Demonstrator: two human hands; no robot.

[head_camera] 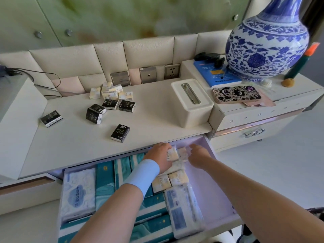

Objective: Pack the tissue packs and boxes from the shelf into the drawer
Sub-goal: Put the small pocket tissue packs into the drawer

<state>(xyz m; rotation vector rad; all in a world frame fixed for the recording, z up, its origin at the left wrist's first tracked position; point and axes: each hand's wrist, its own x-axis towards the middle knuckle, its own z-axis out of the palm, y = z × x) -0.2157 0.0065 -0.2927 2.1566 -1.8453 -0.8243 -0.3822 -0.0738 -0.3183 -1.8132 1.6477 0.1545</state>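
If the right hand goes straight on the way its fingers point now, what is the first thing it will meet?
Most likely the pale yellow tissue pack at the back of the drawer, just ahead of the right hand; they may already touch, the blur hides it.

single head-worn wide-angle view, looking forward and down, close over open drawer (pixel 217 176) and shelf (pixel 154 109)

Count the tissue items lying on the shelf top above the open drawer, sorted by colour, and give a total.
Black packs: 6
Cream packs: 5, as far as the pile shows
White tissue box: 1
Total: 12
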